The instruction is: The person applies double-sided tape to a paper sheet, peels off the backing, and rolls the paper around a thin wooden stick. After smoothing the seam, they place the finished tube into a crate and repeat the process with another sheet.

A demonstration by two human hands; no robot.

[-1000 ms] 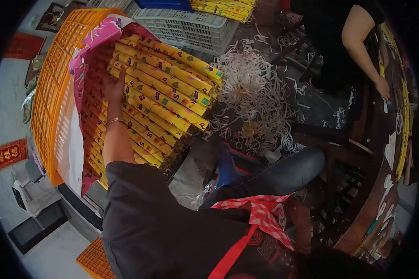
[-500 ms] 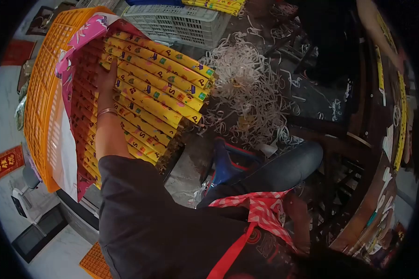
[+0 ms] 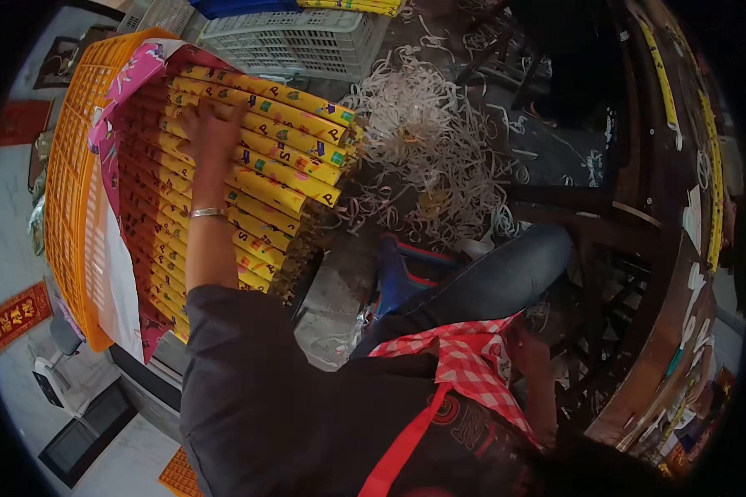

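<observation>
My left hand [image 3: 214, 137], with a bracelet at the wrist, lies over a stack of yellow printed paper tubes [image 3: 294, 159]. Its fingers are spread across the upper tubes and nothing is gripped in them. The tubes lie side by side in rows inside an orange plastic crate [image 3: 68, 199] tipped on its side. Pink printed sheeting [image 3: 133, 87] lines the crate's mouth. My right hand [image 3: 520, 344] is low by my lap, beside the red checked apron [image 3: 471, 354]; its fingers are lost in shadow.
Curled white paper strips [image 3: 427, 132] are heaped on the floor beyond the tubes. A grey crate [image 3: 298, 40] stands behind, with more yellow tubes [image 3: 352, 7] above it. A blue stool [image 3: 396, 277] is near my leg. A wooden workbench [image 3: 622, 414] runs along the right, bearing a yellow strip [image 3: 715, 186].
My left hand has drawn back from deeper among the tubes, and its fingers have spread over the upper ones. The view has shifted slightly. The other person's arm at upper right has left view.
</observation>
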